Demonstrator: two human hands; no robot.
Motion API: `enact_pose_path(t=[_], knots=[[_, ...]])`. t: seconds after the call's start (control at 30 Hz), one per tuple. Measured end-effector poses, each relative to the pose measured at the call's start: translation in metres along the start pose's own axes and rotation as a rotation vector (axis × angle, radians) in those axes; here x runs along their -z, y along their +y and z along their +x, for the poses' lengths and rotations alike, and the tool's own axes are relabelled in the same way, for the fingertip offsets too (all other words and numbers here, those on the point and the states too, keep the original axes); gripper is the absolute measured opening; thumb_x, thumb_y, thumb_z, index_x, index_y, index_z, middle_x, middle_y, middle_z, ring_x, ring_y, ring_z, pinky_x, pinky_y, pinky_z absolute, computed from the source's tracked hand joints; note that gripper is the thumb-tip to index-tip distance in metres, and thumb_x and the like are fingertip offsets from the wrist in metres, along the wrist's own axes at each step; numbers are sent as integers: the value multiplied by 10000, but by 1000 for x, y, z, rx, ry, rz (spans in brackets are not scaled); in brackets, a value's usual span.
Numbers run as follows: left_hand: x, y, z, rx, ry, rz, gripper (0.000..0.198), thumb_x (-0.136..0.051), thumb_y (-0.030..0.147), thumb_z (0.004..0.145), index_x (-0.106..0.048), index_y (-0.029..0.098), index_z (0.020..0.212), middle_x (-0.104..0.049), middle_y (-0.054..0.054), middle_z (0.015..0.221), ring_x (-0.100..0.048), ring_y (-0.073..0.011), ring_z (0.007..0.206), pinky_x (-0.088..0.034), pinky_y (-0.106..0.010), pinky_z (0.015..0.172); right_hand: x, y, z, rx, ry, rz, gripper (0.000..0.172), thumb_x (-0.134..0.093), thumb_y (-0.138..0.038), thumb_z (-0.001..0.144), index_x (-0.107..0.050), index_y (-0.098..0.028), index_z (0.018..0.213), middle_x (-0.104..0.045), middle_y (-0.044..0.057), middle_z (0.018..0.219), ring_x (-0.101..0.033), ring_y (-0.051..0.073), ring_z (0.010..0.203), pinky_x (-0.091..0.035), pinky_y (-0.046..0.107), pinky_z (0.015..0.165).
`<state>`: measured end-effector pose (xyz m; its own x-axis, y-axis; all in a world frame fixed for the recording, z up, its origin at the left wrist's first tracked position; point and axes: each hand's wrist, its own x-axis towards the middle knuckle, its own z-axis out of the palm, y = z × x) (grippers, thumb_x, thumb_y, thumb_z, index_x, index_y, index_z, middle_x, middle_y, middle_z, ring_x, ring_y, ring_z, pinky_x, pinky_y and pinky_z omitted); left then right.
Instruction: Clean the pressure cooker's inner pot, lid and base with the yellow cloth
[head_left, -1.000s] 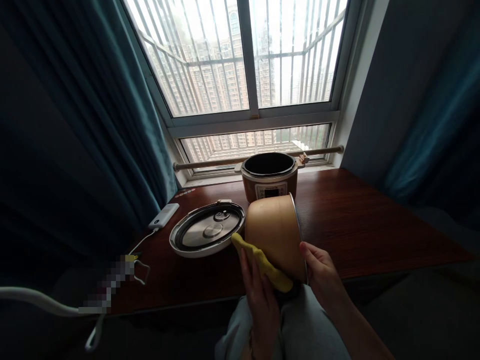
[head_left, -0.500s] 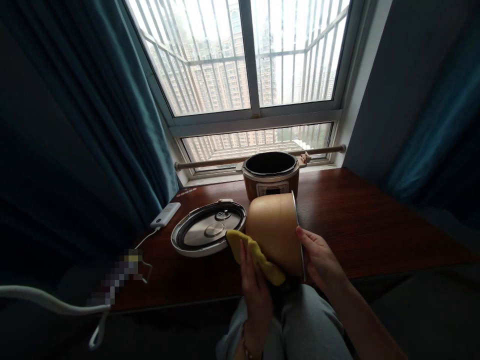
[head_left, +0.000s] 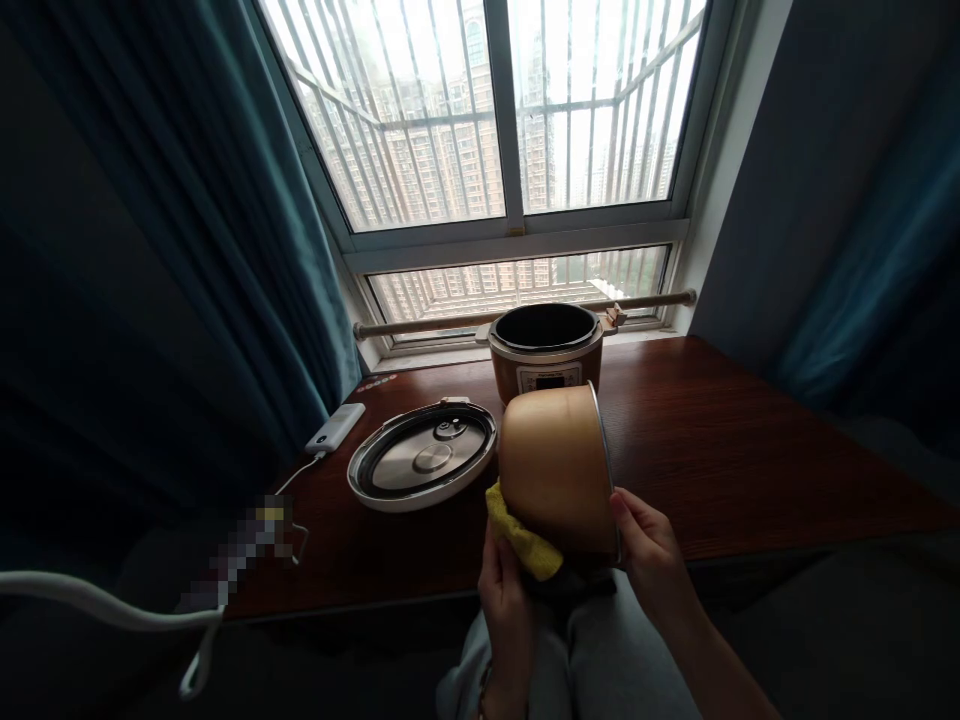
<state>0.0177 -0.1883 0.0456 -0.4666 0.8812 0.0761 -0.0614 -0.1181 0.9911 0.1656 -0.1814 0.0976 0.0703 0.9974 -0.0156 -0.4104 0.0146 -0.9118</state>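
A gold-coloured inner pot (head_left: 556,465) is tipped on its side above the table's front edge, its rim facing right. My right hand (head_left: 651,540) is closed on that rim, thumb outside and the other fingers partly hidden inside. My left hand (head_left: 510,590) grips a yellow cloth (head_left: 529,540) and presses it against the pot's lower left side. Behind the pot stands the pressure cooker body (head_left: 546,350), open at the top with a dark interior. To the left, the cooker's lid (head_left: 424,455) lies with its metal underside up.
A white power bank (head_left: 335,428) with a cable lies at the table's left. The dark red wooden table (head_left: 720,440) reaches to the window (head_left: 517,235). A white curved arm (head_left: 105,605) crosses the lower left, and blue curtains (head_left: 247,220) hang at the side.
My left hand has slid the cloth down and around the pot's lower left, its fingers now curled into it. My right hand sits slightly lower along the rim. The pot has tilted a little.
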Motion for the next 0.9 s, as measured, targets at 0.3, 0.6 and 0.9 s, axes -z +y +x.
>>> enact_pose_path(t=[0.3, 0.6, 0.9], knots=[[-13, 17, -19, -891, -174, 670, 575, -399, 80, 847, -316, 262, 1387, -204, -59, 1496, -177, -263, 1366, -178, -486, 1100, -28, -34, -2, -91, -3, 215, 246, -677, -413, 712, -659, -178, 778, -665, 30, 731, -610, 183, 731, -471, 257, 600], [-17, 15, -2, -781, -154, 550, 550, -373, 100, 877, -295, 267, 1395, -213, -30, 1495, -156, -219, 1373, -128, -433, 1126, -29, -48, 17, -118, -33, 279, 320, -713, -425, 671, -680, -156, 841, -698, 55, 802, -640, 207, 782, -504, 292, 665], [-2, -3, 9, 165, -34, -147, 547, -512, 438, 834, -456, 169, 1307, -466, -83, 1356, -406, -241, 1259, -316, -333, 1064, 2, -16, 14, -81, 4, 152, 436, -721, -422, 668, -659, -194, 1034, -700, 61, 894, -646, 205, 791, -501, 313, 711]])
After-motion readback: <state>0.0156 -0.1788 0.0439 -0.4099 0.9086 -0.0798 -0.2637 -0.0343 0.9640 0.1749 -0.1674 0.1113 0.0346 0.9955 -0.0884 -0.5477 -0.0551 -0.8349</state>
